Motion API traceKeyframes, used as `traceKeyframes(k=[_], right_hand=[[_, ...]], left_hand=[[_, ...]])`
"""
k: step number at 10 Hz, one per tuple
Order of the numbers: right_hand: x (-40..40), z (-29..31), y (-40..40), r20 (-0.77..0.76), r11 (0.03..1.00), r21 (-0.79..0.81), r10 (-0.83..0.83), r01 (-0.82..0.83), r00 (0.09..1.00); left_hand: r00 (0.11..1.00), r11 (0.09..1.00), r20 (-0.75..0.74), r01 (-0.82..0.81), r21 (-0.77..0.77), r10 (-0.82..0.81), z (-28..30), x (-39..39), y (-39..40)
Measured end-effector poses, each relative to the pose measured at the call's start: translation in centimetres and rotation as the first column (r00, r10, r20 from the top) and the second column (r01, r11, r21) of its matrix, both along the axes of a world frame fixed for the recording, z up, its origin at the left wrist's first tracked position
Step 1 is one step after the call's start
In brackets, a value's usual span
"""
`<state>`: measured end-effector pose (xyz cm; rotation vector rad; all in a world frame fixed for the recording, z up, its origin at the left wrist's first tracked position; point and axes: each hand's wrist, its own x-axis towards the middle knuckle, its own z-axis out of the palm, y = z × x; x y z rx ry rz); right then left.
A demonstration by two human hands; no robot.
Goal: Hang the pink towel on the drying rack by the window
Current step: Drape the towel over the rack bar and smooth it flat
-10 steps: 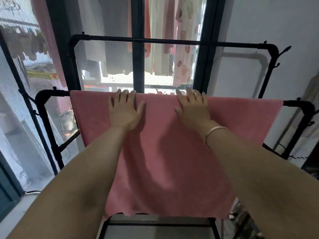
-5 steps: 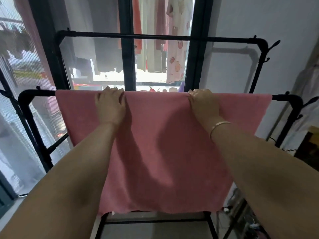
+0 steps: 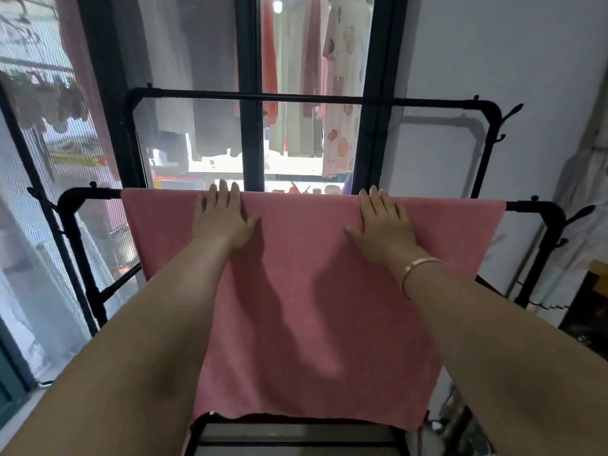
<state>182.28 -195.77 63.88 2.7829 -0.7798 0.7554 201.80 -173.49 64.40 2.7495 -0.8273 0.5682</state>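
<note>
Both hands' fingers now flattened on pink towel, previously curled

Daylight glares through the window; wide-angle edges bend, slightly soft.

Pink towel draped flat over black rack rail.

A black metal-tube drying rack spans mid-frame; a pink rectangular cloth towel hangs draped over its nearer rail.
</note>
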Motion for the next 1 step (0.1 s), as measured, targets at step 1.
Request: traceKeyframes(k=[1], right_hand=[[-2.21, 1.32, 0.52, -0.093, 0.996, 0.091, 0.012, -0.004, 0.996]], left_hand=[[0.989, 0.994, -0.136, -0.036, 0.106, 0.05, 2.46, -2.29, 0.12]])
